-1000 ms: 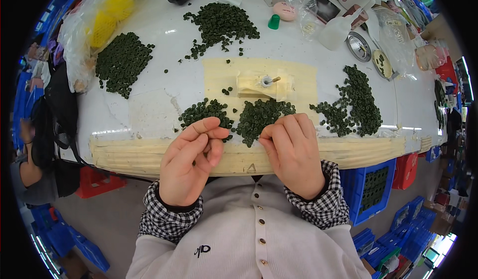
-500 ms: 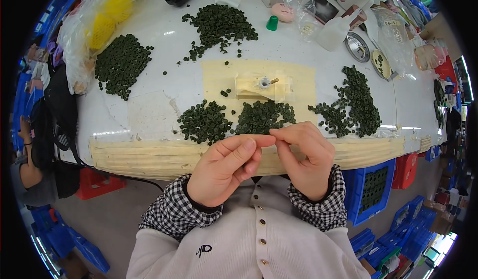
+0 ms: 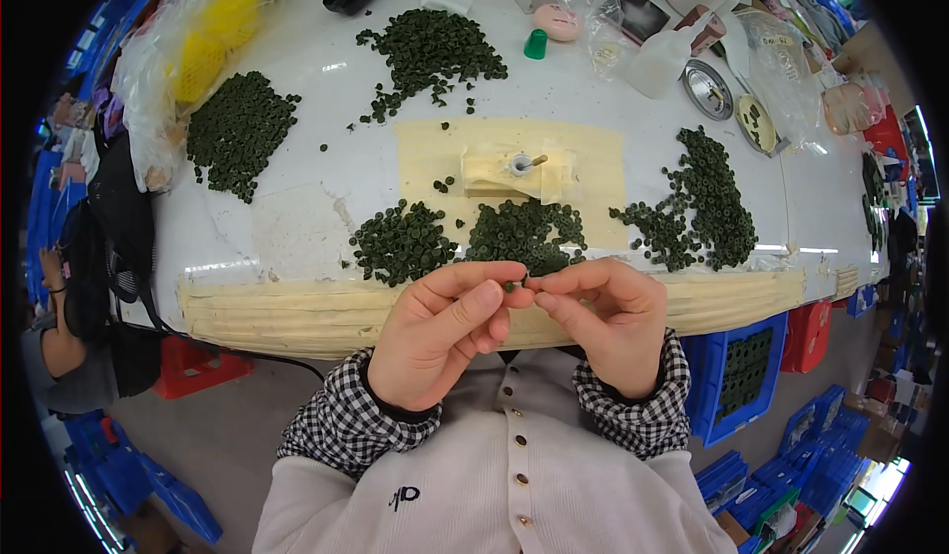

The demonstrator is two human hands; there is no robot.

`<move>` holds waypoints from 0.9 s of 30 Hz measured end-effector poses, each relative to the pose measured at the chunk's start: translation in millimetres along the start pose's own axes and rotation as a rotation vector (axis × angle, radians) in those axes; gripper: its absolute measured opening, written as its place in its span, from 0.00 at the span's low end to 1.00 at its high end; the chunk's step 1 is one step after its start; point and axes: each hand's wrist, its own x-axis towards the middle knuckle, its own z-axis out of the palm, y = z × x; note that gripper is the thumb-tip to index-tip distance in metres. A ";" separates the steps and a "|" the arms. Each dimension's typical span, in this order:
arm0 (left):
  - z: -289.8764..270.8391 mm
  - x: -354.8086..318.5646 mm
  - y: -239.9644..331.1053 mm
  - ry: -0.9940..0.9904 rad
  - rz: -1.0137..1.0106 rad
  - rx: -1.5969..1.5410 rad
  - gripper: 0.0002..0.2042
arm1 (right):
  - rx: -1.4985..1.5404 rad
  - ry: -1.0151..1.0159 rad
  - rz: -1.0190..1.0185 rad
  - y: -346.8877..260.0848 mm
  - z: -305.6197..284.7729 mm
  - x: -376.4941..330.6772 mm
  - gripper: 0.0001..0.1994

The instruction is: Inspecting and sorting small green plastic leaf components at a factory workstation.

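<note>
Over the table's front edge my two hands meet at the fingertips. My left hand (image 3: 450, 322) is closed, pinching a small dark green round piece (image 3: 509, 286) between thumb and fingers. Thumb and forefinger of my right hand (image 3: 608, 307) are pressed together right beside that piece; whatever lies between them is too small to make out. Just beyond the hands lie a heap of green ring-like pieces (image 3: 524, 233) and a second heap (image 3: 403, 241) to its left. Behind them, a taped block (image 3: 484, 170) holds a white round fitting with a thin brown stick (image 3: 539, 161).
More green heaps lie at left (image 3: 240, 134), at the back (image 3: 435, 55) and at right (image 3: 717, 198). A green cap (image 3: 536, 44), a pink oval case (image 3: 557, 22), a white bottle (image 3: 657, 65) and round tins (image 3: 708, 89) stand at back right. Below hangs a blue crate (image 3: 736, 381).
The green piece now shows between my left thumb and fingers. My right fingertips have dropped slightly, the thumb coming up against the forefinger beside the piece.
</note>
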 end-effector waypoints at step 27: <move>-6.6 1.9 -13.9 0.100 0.434 0.619 0.08 | -0.145 0.034 -0.108 -6.2 12.7 1.7 0.05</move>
